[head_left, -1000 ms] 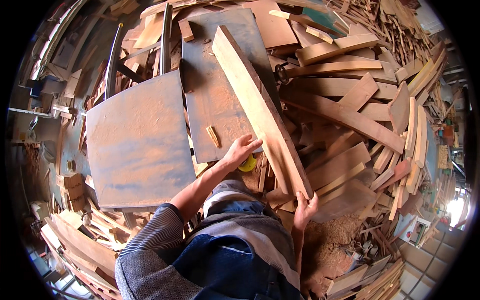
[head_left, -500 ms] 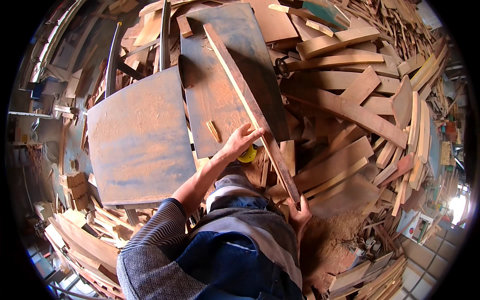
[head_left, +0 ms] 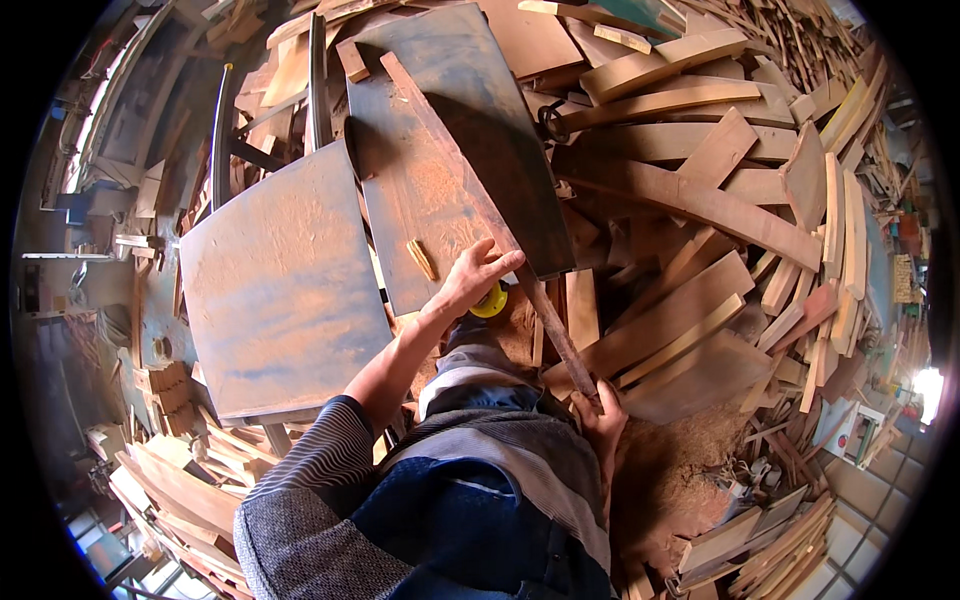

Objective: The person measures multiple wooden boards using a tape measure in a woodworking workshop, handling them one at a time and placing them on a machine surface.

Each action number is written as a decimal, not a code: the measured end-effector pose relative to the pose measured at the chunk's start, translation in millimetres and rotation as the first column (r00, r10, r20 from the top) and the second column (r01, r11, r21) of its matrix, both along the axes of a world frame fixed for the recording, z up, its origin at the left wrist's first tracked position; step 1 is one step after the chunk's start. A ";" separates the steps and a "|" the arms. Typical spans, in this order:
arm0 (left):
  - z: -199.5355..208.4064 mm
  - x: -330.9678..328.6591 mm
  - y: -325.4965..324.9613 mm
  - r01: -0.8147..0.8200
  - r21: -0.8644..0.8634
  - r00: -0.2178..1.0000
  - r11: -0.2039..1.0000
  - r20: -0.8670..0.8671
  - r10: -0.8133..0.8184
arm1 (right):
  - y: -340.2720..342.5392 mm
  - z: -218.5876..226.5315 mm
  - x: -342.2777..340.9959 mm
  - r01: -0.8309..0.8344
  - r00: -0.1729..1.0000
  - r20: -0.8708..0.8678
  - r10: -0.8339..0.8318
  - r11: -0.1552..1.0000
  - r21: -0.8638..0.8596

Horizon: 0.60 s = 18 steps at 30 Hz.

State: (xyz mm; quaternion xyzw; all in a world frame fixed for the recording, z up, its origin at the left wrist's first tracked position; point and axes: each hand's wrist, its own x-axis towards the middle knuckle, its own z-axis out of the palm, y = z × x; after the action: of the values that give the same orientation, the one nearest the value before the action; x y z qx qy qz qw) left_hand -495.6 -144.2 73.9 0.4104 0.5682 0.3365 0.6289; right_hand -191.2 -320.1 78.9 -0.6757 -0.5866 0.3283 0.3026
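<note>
A long, narrow wooden board (head_left: 455, 150) lies slantwise across the dusty metal machine table (head_left: 400, 170), its near end reaching past the table's edge toward my body. My left hand (head_left: 478, 277) holds the board near its middle, by the near edge of the table. The near end is gripped by my right hand (head_left: 601, 412), thumb on top, beside my right hip. To the left of the board, a short bundle of thin wood pieces (head_left: 422, 260) rests on the table. A round yellow part (head_left: 489, 301) shows just below my left hand.
Left of the machine table, a second metal plate (head_left: 285, 290) carries sawdust. Curved timber pieces (head_left: 690, 205) are heaped on the right, close to the board. A small wood block (head_left: 352, 61) sits at the table's far left corner. Sawdust (head_left: 670, 490) covers the floor at my right.
The board has turned on its length, so its pale side face is hidden and a darker face shows. Its far end sits slightly farther left. Both hands still hold it.
</note>
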 end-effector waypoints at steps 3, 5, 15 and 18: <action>-12.9 4.4 -2.3 -0.100 0.032 0.991 0.994 -0.088 0.103 | -4.8 -2.6 0.1 0.082 0.986 -0.139 -0.091 0.994 -0.075; -13.1 1.1 1.5 -0.032 -0.023 0.995 0.999 -0.096 0.030 | -8.6 -11.6 7.1 0.126 0.961 -0.225 -0.158 0.981 -0.150; -5.1 5.9 0.9 -0.029 0.025 0.999 0.999 -0.032 0.030 | -6.8 -37.8 9.6 0.209 0.297 -0.676 -0.674 0.737 -0.643; -3.9 0.8 0.4 -0.007 -0.026 0.999 1.000 -0.035 0.006 | -8.3 -46.8 7.8 0.137 0.244 -0.596 -0.765 0.636 -0.760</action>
State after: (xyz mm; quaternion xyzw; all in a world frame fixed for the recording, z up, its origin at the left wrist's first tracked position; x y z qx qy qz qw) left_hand -494.8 -143.8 70.1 0.4062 0.5849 0.3239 0.6229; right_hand -183.4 -328.4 32.2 -0.5894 0.0372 0.6795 0.4352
